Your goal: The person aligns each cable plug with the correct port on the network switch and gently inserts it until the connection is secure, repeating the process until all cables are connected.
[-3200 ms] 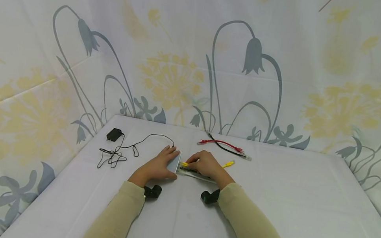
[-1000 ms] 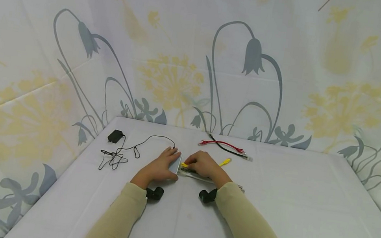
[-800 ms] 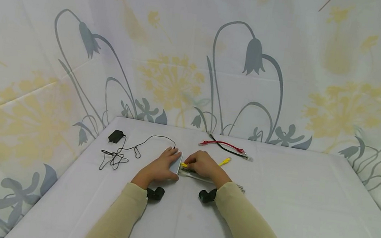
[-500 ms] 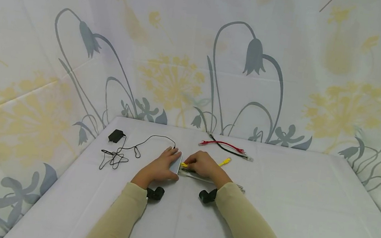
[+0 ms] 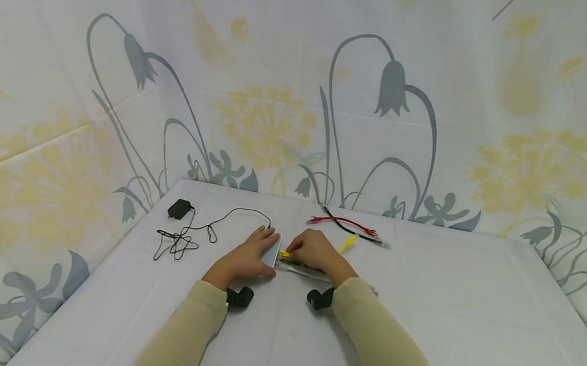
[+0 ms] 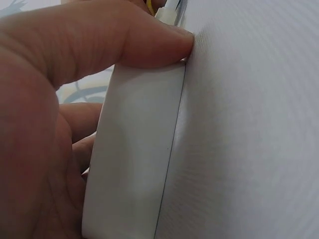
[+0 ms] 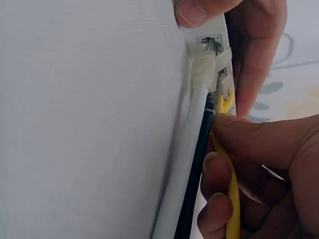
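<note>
"Position of the flat white rectangular plastic box (image 5: 271, 253)?"

"Just below the head frame's centre. Left hand (image 5: 245, 256) grips it — thumb and fingers spread across opposite edges."

"Right hand (image 5: 316, 252)?"

"Thumb and fingers pinching the slim yellow cable (image 7: 233, 204) near its plug, at the box's ports. Alongside: thick white cable (image 7: 184, 149) and black cable (image 7: 196, 164). Yellow plug's seating — cannot tell."
</note>
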Tool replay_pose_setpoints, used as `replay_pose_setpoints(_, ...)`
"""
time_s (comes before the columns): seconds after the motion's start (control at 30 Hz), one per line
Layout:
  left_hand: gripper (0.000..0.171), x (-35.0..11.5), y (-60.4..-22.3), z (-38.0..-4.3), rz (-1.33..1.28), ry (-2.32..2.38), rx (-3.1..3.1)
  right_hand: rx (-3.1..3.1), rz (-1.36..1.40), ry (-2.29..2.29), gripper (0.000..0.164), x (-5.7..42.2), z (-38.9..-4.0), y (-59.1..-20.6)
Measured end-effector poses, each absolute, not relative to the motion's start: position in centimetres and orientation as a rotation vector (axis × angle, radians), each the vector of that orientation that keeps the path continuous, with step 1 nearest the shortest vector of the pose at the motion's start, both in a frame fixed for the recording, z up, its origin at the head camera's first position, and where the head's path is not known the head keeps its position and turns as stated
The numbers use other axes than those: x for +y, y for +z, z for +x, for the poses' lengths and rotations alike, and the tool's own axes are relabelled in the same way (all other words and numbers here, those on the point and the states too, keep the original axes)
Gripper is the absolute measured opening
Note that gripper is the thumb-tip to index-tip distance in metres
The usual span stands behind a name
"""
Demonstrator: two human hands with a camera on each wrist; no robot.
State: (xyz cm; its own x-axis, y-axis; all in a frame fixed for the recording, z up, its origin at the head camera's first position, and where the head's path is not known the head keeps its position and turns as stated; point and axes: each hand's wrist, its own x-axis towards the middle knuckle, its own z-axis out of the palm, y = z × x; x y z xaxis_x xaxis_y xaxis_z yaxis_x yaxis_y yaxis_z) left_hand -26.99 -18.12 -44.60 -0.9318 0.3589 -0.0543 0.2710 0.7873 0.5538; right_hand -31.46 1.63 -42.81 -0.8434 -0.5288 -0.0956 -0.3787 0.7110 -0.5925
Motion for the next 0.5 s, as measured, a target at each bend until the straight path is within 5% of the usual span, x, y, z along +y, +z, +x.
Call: replay_pose_setpoints(0.5,0.090,-18.18,-44.51,-26.89,0.496,0.883,2.809,2.728,-0.721,-0.730,0.014,1.25,-31.20,-42.63)
